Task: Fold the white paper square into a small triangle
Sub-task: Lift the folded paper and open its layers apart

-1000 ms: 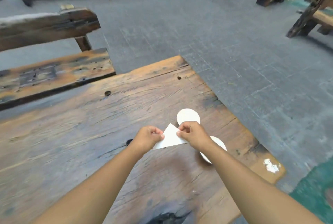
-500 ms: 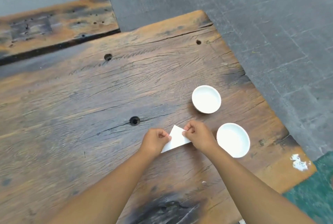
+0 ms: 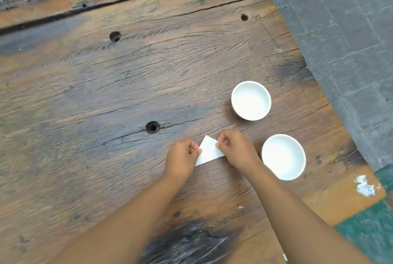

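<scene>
The white paper (image 3: 208, 151) shows as a folded triangle, its point aimed away from me, just above the worn wooden table (image 3: 127, 85). My left hand (image 3: 182, 157) pinches its left edge between thumb and curled fingers. My right hand (image 3: 235, 149) pinches the right edge the same way. Both hands cover the paper's outer corners, so only its middle part is visible.
Two white bowls stand to the right of my hands: one (image 3: 251, 100) farther away, one (image 3: 283, 156) close to my right wrist. A round hole (image 3: 152, 127) in the wood lies left of the paper. The table's right edge drops to a grey paved floor (image 3: 340, 30).
The view has tilted down toward the table, so the benches and far floor are out of sight. Both hands keep the same pinch on the paper, which looks unchanged in shape.
</scene>
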A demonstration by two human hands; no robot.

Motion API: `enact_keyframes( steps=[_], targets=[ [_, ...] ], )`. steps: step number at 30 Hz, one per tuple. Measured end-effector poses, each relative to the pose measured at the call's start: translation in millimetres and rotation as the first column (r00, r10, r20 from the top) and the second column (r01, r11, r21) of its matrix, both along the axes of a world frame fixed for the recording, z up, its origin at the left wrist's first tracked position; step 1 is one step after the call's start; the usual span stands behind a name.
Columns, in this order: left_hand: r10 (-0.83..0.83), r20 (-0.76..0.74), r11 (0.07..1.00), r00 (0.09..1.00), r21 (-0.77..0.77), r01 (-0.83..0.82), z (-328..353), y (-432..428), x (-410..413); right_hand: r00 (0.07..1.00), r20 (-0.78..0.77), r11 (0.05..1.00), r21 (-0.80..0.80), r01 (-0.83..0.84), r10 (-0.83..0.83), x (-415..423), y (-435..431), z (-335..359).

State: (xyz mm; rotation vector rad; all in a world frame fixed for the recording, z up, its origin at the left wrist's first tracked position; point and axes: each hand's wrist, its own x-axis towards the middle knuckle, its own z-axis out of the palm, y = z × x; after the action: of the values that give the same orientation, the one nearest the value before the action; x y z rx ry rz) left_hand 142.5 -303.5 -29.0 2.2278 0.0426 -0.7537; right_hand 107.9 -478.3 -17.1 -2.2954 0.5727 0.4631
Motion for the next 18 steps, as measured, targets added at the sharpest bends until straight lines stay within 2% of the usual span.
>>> enact_keyframes(
  steps=[5,18],
  targets=[
    [-0.015,0.070,0.999,0.997,0.042,0.012,-0.8,-2.0,-2.6,0.998,-0.017,0.995,-0.078,-0.066,0.065,0.6,1.5,-5.2],
    [-0.155,0.173,0.979,0.973,0.155,0.129,3.3,-8.3,-6.4,0.991,-0.069,0.967,-0.221,-0.125,0.113,9.5,8.7,-8.4]
  ],
)
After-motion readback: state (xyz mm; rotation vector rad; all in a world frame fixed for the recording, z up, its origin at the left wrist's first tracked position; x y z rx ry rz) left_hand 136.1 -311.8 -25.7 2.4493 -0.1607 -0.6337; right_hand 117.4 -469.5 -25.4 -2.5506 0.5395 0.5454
